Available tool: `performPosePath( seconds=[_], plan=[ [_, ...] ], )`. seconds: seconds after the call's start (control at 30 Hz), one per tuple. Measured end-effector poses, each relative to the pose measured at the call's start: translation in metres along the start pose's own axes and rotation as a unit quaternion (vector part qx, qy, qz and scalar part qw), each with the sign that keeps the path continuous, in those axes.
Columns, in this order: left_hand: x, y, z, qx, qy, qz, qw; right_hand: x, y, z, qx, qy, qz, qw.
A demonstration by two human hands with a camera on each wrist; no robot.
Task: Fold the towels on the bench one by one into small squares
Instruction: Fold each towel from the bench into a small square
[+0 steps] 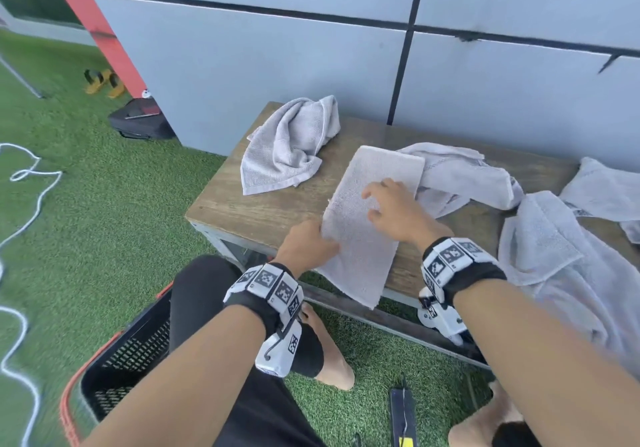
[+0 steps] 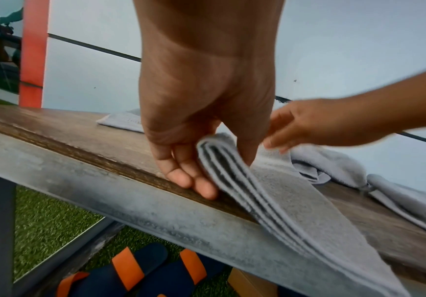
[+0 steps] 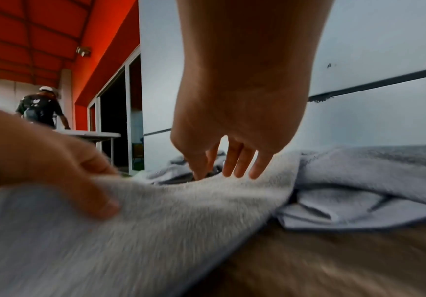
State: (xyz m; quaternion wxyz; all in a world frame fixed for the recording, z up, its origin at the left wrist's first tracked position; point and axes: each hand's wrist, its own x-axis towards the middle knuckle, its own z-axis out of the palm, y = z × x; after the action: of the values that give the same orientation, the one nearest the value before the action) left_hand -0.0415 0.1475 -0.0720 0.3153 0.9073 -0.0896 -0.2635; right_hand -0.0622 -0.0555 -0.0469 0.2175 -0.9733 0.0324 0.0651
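The left hand [image 1: 306, 245] pinches the near edge of the folded towel [image 1: 363, 224], a soft, light strip overhanging the bench [image 1: 242, 211]. Farther on, the right hand [image 1: 394, 209] presses flat, fingers relaxed; best gripped at its layered edge

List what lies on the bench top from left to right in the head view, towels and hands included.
Crumpled towel → left hand pinching the strip's left edge → folded towel strip → right hand flat on the strip → loose towel → draped towel, all on the bench.
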Motion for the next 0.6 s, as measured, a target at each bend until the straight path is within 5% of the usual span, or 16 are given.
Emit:
performPosePath(
  seconds=[0.07,0.27,0.4,0.5,0.6],
  plan=[
    [-0.004,0.005,-0.003,-0.049,0.003,0.003,0.999,-0.019,0.008,0.014,0.004,-0.053,-0.021,0.998],
    [-0.015,0.027,-0.013,-0.211,-0.010,0.055,0.976,-0.070,0.020,0.019,-0.007,-0.073,-0.056,0.996],
    [-0.024,0.048,-0.019,-0.451,-0.067,-0.004,0.890,-0.089,0.024,0.029,-0.031,-0.106,-0.073,0.991],
    [-0.023,0.050,-0.018,-0.513,-0.110,0.007,0.851,-0.089,0.025,0.039,-0.008,-0.063,-0.056,0.996],
    [-0.022,0.052,-0.016,-0.479,-0.114,0.036,0.870,-0.086,0.022,0.039,0.102,0.035,-0.042,0.993]
  ],
)
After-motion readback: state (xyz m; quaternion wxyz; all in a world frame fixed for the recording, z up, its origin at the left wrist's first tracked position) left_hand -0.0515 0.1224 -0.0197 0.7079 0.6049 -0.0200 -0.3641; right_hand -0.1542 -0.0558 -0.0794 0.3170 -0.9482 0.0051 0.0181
